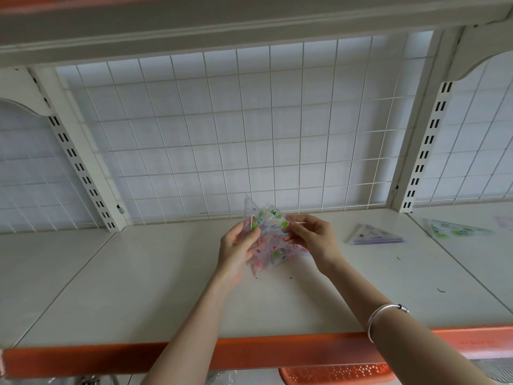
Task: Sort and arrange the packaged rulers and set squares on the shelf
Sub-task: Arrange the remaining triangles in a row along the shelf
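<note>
Both hands hold one fanned bundle of packaged set squares (268,237) above the middle of the white shelf (138,273). The left hand (238,245) grips its left side and the right hand (311,236) pinches its right edge. The packets are clear, with green and pink print; the writing is too blurred to read. Two more packets lie flat to the right: a purple packet (372,235) and a green packet (455,230). An orange basket (338,372) sits below the shelf edge; I cannot tell its contents.
</note>
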{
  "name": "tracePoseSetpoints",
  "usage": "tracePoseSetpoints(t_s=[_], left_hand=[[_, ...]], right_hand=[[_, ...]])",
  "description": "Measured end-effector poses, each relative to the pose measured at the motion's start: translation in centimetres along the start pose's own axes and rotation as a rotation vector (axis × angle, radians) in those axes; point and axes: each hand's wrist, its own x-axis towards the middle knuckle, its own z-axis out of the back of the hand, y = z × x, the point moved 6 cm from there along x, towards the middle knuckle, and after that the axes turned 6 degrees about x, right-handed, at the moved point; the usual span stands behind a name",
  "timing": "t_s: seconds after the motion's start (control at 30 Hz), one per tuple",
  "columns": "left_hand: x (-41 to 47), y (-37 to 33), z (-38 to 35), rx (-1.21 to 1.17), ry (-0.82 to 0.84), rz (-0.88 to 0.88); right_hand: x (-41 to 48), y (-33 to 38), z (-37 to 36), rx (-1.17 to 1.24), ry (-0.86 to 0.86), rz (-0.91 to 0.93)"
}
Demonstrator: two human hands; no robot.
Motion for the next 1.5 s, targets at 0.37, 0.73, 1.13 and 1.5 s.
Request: tracePoseSetpoints(t_s=[0.37,0.73,1.13,1.5], left_hand=[[-0.1,-0.2,0.2,-0.023,-0.033,0.004],[-0.1,-0.4,-0.1,-0.093,-0.029,0.025],[-0.4,-0.6,0.1,-0.09,-0.058,0.014],[0.1,-0.5,-3.2,-0.054,-0.09,0.013]], right_hand=[[0.0,0.5,0.3,-0.01,-0.049,0.038],[0.0,0.8,1.0,-0.024,-0.09,0.035],[-0.1,1.6,2.8,0.094,-0.251,0.071],[-2.6,4.6,9.3,0.147,-0.462,0.081]])
